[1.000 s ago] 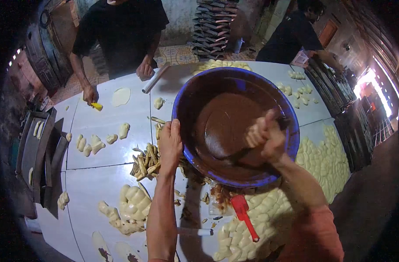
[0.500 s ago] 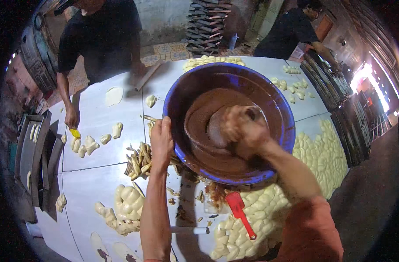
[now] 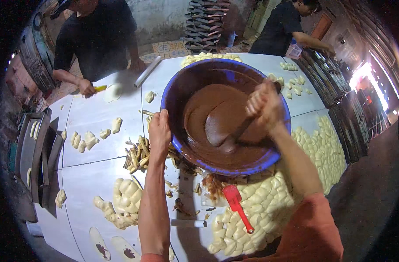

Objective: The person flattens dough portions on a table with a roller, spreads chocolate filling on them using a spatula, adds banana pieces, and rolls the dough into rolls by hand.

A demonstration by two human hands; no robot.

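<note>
A large blue basin (image 3: 283,150) of thick brown paste (image 3: 199,107) stands on the white table in front of me. My left hand (image 3: 159,126) is closed on the basin's left rim, thumb and fingers over the edge. My right hand (image 3: 266,105), blurred by motion, is wrapped round the handle of a dark stirring paddle (image 3: 242,129) above the basin's right side. The paddle leans, its lower end in the paste. Just below the basin lie a red scoop (image 3: 235,203) and a plastic sheet (image 3: 211,192) with brown smears.
Many pale dough pieces (image 3: 252,209) cover the right side. Banana peels (image 3: 138,153) and dough lumps (image 3: 126,196) lie left. A co-worker (image 3: 97,39) opposite holds a yellow tool (image 3: 101,88) by flattened dough; another person (image 3: 287,26) stands by dark metal trays (image 3: 324,78). A rolling pin (image 3: 148,71) lies far left.
My right hand has swung up and right with the paddle, now showing more of its handle. My left hand stays on the rim. The left co-worker's hand has moved right, towards the flattened dough.
</note>
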